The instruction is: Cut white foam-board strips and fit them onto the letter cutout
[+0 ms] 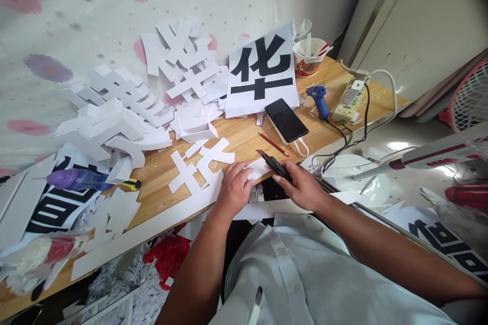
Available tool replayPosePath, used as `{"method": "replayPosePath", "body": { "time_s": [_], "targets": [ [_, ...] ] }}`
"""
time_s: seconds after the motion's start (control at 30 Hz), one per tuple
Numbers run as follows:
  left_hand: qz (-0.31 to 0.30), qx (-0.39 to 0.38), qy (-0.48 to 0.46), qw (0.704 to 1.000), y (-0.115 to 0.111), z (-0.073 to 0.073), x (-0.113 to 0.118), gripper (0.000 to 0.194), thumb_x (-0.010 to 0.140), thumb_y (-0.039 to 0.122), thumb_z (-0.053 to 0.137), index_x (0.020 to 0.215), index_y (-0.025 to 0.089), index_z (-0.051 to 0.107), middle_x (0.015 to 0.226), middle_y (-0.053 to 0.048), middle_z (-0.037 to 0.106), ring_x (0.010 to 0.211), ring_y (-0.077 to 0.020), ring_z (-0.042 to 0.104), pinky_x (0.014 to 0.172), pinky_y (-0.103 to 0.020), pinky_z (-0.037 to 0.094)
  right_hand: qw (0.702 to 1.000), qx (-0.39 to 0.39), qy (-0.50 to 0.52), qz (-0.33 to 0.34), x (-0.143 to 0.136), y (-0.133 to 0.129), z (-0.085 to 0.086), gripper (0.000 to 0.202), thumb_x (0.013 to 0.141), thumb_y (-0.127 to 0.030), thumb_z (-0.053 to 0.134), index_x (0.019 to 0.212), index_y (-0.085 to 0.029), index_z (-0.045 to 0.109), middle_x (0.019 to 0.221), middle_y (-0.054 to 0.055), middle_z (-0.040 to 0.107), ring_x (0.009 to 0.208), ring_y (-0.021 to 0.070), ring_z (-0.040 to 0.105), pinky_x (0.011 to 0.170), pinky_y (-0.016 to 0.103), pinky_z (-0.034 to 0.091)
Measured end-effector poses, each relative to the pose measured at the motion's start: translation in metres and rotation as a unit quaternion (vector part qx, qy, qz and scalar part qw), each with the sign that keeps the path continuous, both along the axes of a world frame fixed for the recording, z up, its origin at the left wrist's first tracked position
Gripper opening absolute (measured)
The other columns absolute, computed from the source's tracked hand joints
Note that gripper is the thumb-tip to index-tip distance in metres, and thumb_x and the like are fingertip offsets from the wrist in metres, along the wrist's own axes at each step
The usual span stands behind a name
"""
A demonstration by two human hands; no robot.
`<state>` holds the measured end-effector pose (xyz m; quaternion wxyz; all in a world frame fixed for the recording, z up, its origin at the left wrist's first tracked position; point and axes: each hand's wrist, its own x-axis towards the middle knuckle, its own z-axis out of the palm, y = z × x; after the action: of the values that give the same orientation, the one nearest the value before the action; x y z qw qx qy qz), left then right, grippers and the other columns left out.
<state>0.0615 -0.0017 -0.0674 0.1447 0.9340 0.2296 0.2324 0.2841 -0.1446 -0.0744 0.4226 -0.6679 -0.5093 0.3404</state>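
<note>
My left hand [235,189] is closed at the table's front edge, its fingers curled onto a long white board strip [152,224] that runs along the edge. In my right hand [301,185] is a black utility knife [281,167], its blade out and pointing up and left, above a short white part beside my left fingers. Just beyond my left hand lie flat white cut-out character pieces [215,157]. A red pencil [273,143] rests on the wood past the knife.
White built-up letters [125,96] pile up at the back left. Behind are a printed character sheet [263,71], a phone [286,120], a blue glue gun [319,101], a power strip [348,96] and a paper bowl [308,63]. A fan [423,155] stands right.
</note>
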Motion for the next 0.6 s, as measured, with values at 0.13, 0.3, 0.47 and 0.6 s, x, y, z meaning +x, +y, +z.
{"method": "replayPosePath", "body": {
  "time_s": [0.13, 0.3, 0.47, 0.6],
  "targets": [
    [-0.001, 0.022, 0.006, 1.000, -0.003, 0.000, -0.001, 0.030, 0.100, 0.012, 0.063, 0.127, 0.021, 0.071, 0.137, -0.015, 0.070, 0.131, -0.0320, 0.064, 0.115, -0.056, 0.055, 1.000, 0.002, 0.010, -0.001, -0.001, 0.000, -0.002, 0.039, 0.108, -0.051, 0.057, 0.134, -0.021, 0.060, 0.103, 0.008, 0.076, 0.081, 0.0252, 0.071, 0.069, 0.033, 0.050],
    [0.007, 0.043, 0.010, 0.999, -0.007, 0.012, 0.010, 0.017, 0.099, 0.020, 0.070, 0.115, 0.021, 0.073, 0.141, -0.017, 0.068, 0.136, -0.0359, 0.060, 0.118, -0.061, 0.052, 1.000, 0.011, 0.009, -0.008, -0.002, 0.000, -0.002, 0.034, 0.107, -0.049, 0.059, 0.128, -0.023, 0.060, 0.099, 0.006, 0.076, 0.087, 0.0270, 0.073, 0.075, 0.035, 0.052],
    [-0.010, 0.036, 0.013, 0.999, -0.008, 0.012, 0.037, 0.017, 0.101, 0.019, 0.069, 0.116, 0.021, 0.078, 0.125, -0.014, 0.072, 0.121, -0.0317, 0.066, 0.109, -0.054, 0.058, 1.000, 0.030, -0.007, -0.006, -0.002, 0.002, -0.002, 0.032, 0.106, -0.046, 0.060, 0.128, -0.022, 0.060, 0.109, 0.009, 0.078, 0.097, 0.0292, 0.073, 0.086, 0.040, 0.053],
    [0.001, 0.034, -0.017, 0.999, -0.005, 0.002, 0.045, 0.017, 0.101, 0.015, 0.068, 0.110, 0.021, 0.082, 0.124, -0.015, 0.073, 0.118, -0.0303, 0.068, 0.105, -0.052, 0.060, 0.997, 0.030, 0.066, -0.010, -0.004, 0.002, -0.003, 0.033, 0.107, -0.050, 0.061, 0.126, -0.024, 0.060, 0.106, 0.007, 0.076, 0.081, 0.0239, 0.071, 0.073, 0.037, 0.057]
  ]
}}
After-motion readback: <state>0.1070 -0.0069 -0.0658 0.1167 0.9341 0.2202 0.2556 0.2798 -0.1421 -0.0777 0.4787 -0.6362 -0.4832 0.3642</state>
